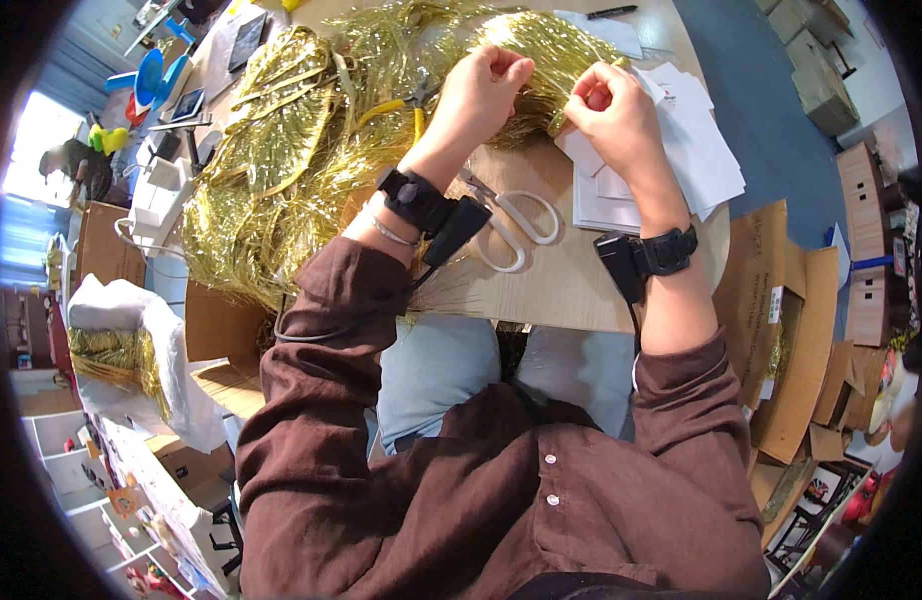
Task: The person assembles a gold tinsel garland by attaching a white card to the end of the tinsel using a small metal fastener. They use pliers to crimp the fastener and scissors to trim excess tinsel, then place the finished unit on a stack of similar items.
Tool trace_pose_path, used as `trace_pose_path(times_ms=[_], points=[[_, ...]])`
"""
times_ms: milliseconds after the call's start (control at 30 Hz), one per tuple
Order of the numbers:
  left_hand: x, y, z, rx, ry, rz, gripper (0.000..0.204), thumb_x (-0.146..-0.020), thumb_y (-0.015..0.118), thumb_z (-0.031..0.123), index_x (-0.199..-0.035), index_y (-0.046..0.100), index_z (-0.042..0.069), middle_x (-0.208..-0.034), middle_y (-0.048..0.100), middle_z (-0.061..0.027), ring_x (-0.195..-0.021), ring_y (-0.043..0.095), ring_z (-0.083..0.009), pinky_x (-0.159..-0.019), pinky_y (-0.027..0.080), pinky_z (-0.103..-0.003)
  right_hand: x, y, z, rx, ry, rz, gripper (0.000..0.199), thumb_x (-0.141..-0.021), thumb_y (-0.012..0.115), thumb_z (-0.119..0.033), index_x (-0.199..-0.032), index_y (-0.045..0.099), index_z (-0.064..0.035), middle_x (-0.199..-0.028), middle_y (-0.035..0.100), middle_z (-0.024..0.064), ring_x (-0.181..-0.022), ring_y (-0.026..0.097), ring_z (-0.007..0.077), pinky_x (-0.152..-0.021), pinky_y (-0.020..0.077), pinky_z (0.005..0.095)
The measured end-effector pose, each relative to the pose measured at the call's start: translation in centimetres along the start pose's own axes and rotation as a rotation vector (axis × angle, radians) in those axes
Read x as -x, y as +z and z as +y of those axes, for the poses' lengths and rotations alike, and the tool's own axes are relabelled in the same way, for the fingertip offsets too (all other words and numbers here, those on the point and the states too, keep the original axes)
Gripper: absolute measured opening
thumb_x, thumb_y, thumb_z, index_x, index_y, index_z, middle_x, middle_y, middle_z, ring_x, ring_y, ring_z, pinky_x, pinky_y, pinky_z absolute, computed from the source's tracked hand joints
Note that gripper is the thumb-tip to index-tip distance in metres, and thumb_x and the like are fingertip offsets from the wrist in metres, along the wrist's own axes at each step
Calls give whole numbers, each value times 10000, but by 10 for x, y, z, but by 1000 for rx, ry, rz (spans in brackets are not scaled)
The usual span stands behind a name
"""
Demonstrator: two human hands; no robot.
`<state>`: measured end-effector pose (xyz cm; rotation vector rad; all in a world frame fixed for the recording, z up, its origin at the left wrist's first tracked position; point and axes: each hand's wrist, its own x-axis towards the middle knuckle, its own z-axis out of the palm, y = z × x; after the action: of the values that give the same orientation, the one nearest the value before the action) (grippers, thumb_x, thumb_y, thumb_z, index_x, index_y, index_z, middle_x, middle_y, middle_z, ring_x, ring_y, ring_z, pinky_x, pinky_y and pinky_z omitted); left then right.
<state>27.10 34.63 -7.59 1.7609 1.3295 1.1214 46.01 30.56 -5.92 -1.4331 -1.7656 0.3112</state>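
My left hand [478,92] and my right hand [613,112] are both closed on a bundle of gold tinsel [541,50] stretched between them above the wooden table [551,290]. A large heap of gold tinsel garlands [281,150] covers the table's left half. White-handled scissors [516,225] lie on the table between my forearms. Yellow-handled pliers [406,105] rest by my left hand, partly under the tinsel. Both wrists wear black bands with small black devices.
A stack of white paper sheets [696,150] lies under and right of my right hand. Open cardboard boxes [791,320] stand at the right; another box and a white bag holding tinsel [121,350] sit at the left. A white power strip [156,195] lies at the table's left edge.
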Motion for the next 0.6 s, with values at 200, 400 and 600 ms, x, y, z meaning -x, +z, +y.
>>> trace_pose_path(times_ms=[200,400,600], points=[[35,-83,23,-780,107,-21,421,-933,672,411,-1095,637,24,-1039,639,-165,-978,648,-302,-866,530,-407,0,3,3,37,-49,29,135,-761,729,-148,-797,638,-55,-824,660,111,-848,609,300,-773,520,420],[62,-96,6,-1067,118,-119,658,-862,713,482,-1207,568,-58,-1216,568,-230,-1179,538,-370,-974,489,-447,1,4,5,-1,-68,48,121,-775,712,-143,-791,642,-45,-840,687,134,-855,630,330,-780,532,438],[54,-100,-6,-1159,45,-142,645,-883,686,482,-1264,564,-24,-1236,553,-224,-1211,512,-373,-1029,439,-459,0,3,7,-13,-78,57,121,-775,712,-142,-784,645,-42,-834,693,139,-844,641,336,-772,535,440]])
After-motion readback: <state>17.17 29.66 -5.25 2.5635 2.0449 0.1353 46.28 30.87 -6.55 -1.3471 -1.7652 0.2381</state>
